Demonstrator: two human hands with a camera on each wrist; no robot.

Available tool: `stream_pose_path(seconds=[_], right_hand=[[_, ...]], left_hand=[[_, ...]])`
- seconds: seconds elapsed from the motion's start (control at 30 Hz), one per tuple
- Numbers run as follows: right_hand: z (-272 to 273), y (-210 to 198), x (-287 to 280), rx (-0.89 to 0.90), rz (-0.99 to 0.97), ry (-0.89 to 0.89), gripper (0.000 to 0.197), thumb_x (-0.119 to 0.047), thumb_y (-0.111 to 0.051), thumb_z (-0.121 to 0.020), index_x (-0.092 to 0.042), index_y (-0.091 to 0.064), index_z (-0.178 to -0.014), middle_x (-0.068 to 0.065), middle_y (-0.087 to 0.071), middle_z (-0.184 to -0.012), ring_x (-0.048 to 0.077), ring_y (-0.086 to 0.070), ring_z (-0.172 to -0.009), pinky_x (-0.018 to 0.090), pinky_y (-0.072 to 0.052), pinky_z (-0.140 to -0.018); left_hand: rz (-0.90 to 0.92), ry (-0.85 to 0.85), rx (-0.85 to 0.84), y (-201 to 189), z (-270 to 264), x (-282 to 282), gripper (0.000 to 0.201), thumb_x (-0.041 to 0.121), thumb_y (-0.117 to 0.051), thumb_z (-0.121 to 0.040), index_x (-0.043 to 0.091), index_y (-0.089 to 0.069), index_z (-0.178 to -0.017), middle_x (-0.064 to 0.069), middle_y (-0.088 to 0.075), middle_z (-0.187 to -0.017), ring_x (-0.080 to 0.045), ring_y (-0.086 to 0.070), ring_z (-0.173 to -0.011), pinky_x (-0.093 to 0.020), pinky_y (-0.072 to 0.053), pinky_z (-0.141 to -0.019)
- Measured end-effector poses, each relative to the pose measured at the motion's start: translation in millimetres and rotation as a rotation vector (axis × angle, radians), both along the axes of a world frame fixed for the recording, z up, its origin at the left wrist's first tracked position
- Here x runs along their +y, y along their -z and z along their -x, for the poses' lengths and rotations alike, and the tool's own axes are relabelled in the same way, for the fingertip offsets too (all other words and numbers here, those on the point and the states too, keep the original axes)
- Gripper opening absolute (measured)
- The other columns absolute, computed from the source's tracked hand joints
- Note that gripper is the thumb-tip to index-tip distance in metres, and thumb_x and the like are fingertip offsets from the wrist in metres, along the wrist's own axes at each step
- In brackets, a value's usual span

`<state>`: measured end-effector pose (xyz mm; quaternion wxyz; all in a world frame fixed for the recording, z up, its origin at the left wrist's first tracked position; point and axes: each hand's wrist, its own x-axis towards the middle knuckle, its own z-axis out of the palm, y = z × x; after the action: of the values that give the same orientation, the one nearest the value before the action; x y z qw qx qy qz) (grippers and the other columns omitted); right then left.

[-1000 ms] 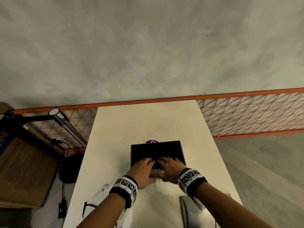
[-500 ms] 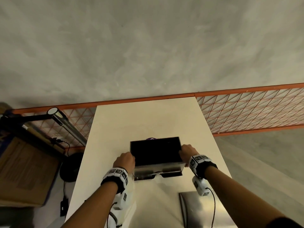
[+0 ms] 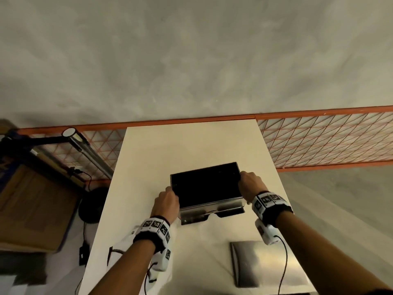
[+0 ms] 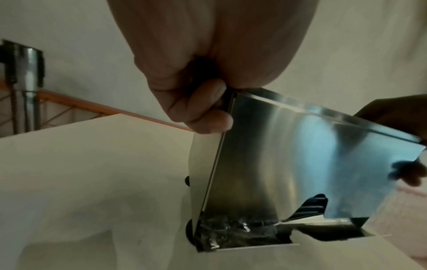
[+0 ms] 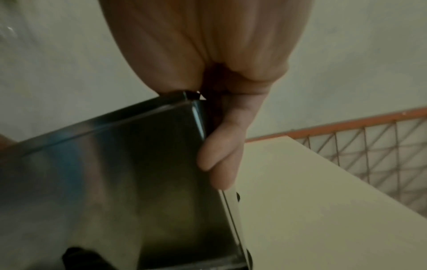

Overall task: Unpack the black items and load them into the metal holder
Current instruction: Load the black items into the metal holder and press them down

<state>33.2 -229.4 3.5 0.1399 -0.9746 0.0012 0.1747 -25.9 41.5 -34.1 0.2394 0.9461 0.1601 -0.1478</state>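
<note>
A shiny metal holder stands mid-table, its open top filled with black items. My left hand grips its left side and my right hand grips its right side. In the left wrist view my fingers curl round the top left corner of the holder; black items show through the cut-out low in its front. In the right wrist view my fingers lie curled along the right edge of the holder.
The white table runs back to an orange mesh fence. A flat metal plate lies near the front right edge. A white plastic bag hangs at the front left. A lamp and cardboard box are left of the table.
One second ago both hands pressed on top of the black items. They have moved apart to the holder's sides, and the holder now sits slightly turned.
</note>
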Motion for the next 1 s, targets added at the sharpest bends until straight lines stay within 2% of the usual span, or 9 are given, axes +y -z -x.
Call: stream_pose_path(seconds=[0.1,0.2,0.3,0.4,0.53,0.7,0.8,0.87,1.0], right_hand=[[0.6,-20.1,29.0,-0.103,0.099,-0.127,0.022,-0.008,-0.041,-0.096,0.000,-0.057,-0.109,0.021,-0.065,-0.110,0.041,-0.063,-0.101,0.038,-0.046,-0.074],[2.8,-28.0,51.6,-0.210,0.126,-0.204,0.020,-0.005,-0.039,-0.095,-0.002,-0.053,-0.108,0.018,-0.067,-0.104,0.040,-0.065,-0.096,0.039,-0.044,-0.068],[0.6,-12.0,37.3,-0.126,0.063,-0.139,0.016,-0.007,-0.038,-0.096,-0.004,-0.049,-0.106,0.022,-0.065,-0.107,0.042,-0.062,-0.096,0.038,-0.037,-0.069],[3.0,9.0,19.6,-0.048,-0.010,-0.039,0.007,-0.009,-0.039,-0.096,-0.008,-0.046,-0.098,0.024,-0.063,-0.108,0.044,-0.060,-0.095,0.037,-0.033,-0.068],[12.3,23.7,15.7,0.011,-0.065,0.035,0.010,-0.011,-0.039,-0.096,-0.007,-0.047,-0.100,0.023,-0.063,-0.107,0.044,-0.061,-0.093,0.040,-0.041,-0.069],[26.7,29.9,12.7,0.152,-0.084,0.116,0.016,-0.010,-0.040,-0.093,-0.006,-0.048,-0.106,0.020,-0.060,-0.114,0.043,-0.061,-0.099,0.046,-0.052,-0.080],[40.0,19.3,25.0,-0.107,-0.092,0.156,0.018,-0.014,-0.041,-0.092,-0.010,-0.050,-0.108,0.011,-0.056,-0.113,0.035,-0.057,-0.104,0.043,-0.049,-0.078],[47.8,13.3,41.4,-0.247,-0.176,0.110,0.023,-0.012,-0.043,-0.092,-0.007,-0.052,-0.113,0.011,-0.053,-0.115,0.034,-0.052,-0.107,0.044,-0.048,-0.085],[43.3,29.7,64.4,0.014,-0.291,0.194,0.035,-0.019,-0.045,-0.095,0.001,-0.045,-0.123,0.023,-0.049,-0.130,0.039,-0.047,-0.120,0.042,-0.040,-0.101]], left_hand=[[0.036,-0.094,0.022,11.7,11.0,9.8,0.028,0.016,-0.039,-0.104,0.002,-0.051,-0.124,-0.028,-0.058,-0.125,-0.048,-0.058,-0.113,-0.047,-0.047,-0.091],[0.037,-0.127,0.025,17.3,22.5,17.6,0.029,0.011,-0.050,-0.099,-0.002,-0.046,-0.125,-0.030,-0.059,-0.125,-0.050,-0.060,-0.113,-0.051,-0.051,-0.094],[0.021,-0.080,-0.046,15.1,21.0,22.2,0.021,0.008,-0.049,-0.099,0.000,-0.045,-0.119,-0.029,-0.062,-0.116,-0.050,-0.065,-0.101,-0.050,-0.055,-0.086],[-0.079,0.002,-0.065,7.0,11.3,15.7,0.020,0.005,-0.040,-0.102,0.000,-0.044,-0.121,-0.027,-0.062,-0.117,-0.048,-0.063,-0.106,-0.048,-0.049,-0.083],[-0.126,0.059,-0.055,11.9,12.0,8.9,0.020,0.006,-0.038,-0.103,0.002,-0.043,-0.122,-0.024,-0.064,-0.117,-0.045,-0.064,-0.107,-0.047,-0.050,-0.084],[-0.215,0.171,-0.035,25.7,18.5,3.3,0.029,0.004,-0.035,-0.103,-0.001,-0.039,-0.131,-0.021,-0.066,-0.116,-0.040,-0.067,-0.104,-0.043,-0.050,-0.083],[-0.245,0.199,-0.023,28.7,17.2,4.7,0.036,0.003,-0.037,-0.102,-0.003,-0.034,-0.137,-0.021,-0.066,-0.118,-0.040,-0.067,-0.105,-0.043,-0.051,-0.084],[-0.274,0.209,-0.015,28.5,14.1,5.8,0.040,0.006,-0.038,-0.102,-0.003,-0.032,-0.140,-0.020,-0.066,-0.120,-0.038,-0.067,-0.107,-0.043,-0.051,-0.086],[-0.290,0.200,0.036,26.1,10.5,5.5,0.048,0.010,-0.039,-0.103,-0.003,-0.025,-0.147,-0.020,-0.063,-0.127,-0.038,-0.065,-0.113,-0.043,-0.050,-0.091]])
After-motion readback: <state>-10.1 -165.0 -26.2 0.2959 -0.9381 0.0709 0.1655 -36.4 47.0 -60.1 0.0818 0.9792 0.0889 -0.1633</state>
